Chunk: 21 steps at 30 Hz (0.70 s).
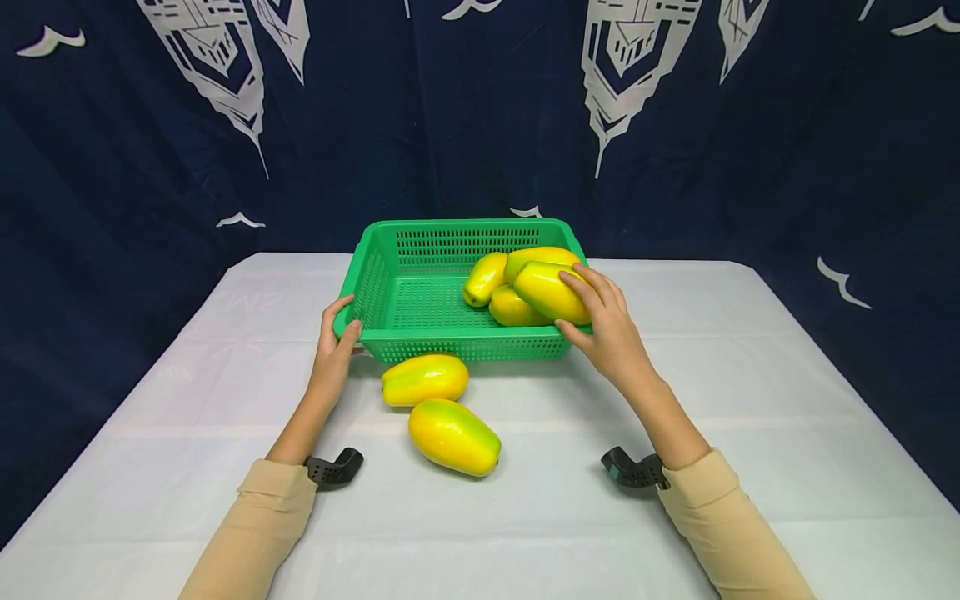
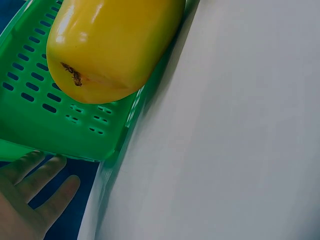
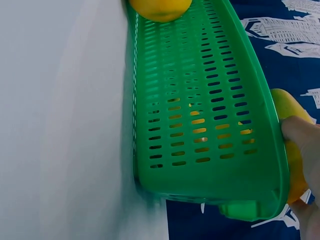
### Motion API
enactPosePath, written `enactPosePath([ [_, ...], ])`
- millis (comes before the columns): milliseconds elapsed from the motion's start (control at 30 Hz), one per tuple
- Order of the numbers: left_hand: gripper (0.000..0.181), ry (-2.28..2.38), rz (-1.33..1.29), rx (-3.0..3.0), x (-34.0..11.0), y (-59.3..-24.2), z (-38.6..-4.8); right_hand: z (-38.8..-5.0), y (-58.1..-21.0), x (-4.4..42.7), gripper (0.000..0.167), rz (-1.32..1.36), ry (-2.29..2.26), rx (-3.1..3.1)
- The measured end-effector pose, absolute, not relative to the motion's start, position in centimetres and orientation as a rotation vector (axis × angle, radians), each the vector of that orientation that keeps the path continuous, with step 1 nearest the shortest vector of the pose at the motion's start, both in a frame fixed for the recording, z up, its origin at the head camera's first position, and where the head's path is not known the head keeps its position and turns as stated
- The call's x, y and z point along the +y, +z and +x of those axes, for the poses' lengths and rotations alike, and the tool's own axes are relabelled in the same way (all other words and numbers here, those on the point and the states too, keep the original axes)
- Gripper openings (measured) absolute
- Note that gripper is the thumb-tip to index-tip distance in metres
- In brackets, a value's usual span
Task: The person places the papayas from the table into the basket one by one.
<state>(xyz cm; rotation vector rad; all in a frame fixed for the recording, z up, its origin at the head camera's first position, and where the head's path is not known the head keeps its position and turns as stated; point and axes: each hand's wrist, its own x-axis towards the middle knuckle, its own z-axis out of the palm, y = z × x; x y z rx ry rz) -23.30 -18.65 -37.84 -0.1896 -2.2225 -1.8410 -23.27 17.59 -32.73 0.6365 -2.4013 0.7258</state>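
Note:
A green perforated basket (image 1: 480, 343) stands on the table, several yellow-green mangoes heaped at its right end. My right hand (image 1: 611, 333) grips the topmost mango (image 1: 551, 292) at the basket's front right corner; the right wrist view shows the thumb and fingers (image 3: 302, 145) on that mango (image 3: 295, 165) above the rim. At the basket's left front corner my left hand (image 1: 335, 350) holds the rim, thumb on top. In the left wrist view that hand (image 2: 35, 195) is beside the basket wall. Two more mangoes (image 1: 425, 380) (image 1: 454, 437) lie on the table before the basket.
The table (image 1: 570, 517) has a white cover. Behind it hangs a dark blue curtain (image 1: 480, 117) with white printed shapes. Each wrist wears a black device, the left one (image 1: 335, 468) to the left of the loose mangoes, the right one (image 1: 633, 469) to their right.

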Motion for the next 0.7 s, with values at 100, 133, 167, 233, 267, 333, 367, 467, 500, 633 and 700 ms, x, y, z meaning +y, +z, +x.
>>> enactPosePath([
  [100, 0.050, -1.846, -0.193, -2.222, -18.7, -37.8, -23.2, -23.4, -32.7, 17.6, 0.061, 0.648, 0.767, -2.420],
  [133, 0.050, -1.848, -0.193, -2.225, -18.7, -37.7, -23.2, -23.4, -32.7, 17.7, 0.061, 0.650, 0.780, -2.424],
  [167, 0.050, -1.850, -0.191, -2.228, -18.6, -37.6, -23.1, -23.5, -32.8, 17.7, 0.061, 0.653, 0.792, -2.425],
  [233, 0.050, -1.856, -0.189, -2.232, -18.4, -37.0, -22.7, -23.6, -32.8, 17.7, 0.061, 0.657, 0.811, -2.427],
  [267, 0.051, -1.859, -0.188, -2.233, -18.2, -36.7, -22.5, -23.6, -32.9, 17.7, 0.062, 0.658, 0.820, -2.429],
  [333, 0.051, -1.860, -0.182, -2.237, -17.9, -36.1, -22.0, -23.7, -32.9, 17.7, 0.062, 0.660, 0.837, -2.433],
  [367, 0.050, -1.865, -0.181, -2.234, -17.8, -35.9, -21.9, -23.7, -32.9, 17.7, 0.061, 0.663, 0.847, -2.435],
  [467, 0.050, -1.863, -0.180, -2.234, -17.7, -35.7, -21.7, -23.8, -33.0, 17.8, 0.058, 0.689, 0.871, -2.459],
  [500, 0.050, -1.859, -0.178, -2.238, -17.7, -35.7, -21.7, -23.8, -33.1, 17.8, 0.054, 0.704, 0.868, -2.472],
  [633, 0.050, -1.859, -0.174, -2.242, -18.2, -36.5, -22.4, -23.9, -33.4, 17.8, 0.039, 0.747, 0.824, -2.534],
  [700, 0.050, -1.858, -0.175, -2.240, -18.4, -37.1, -22.8, -24.0, -33.6, 17.8, 0.035, 0.749, 0.802, -2.546],
])
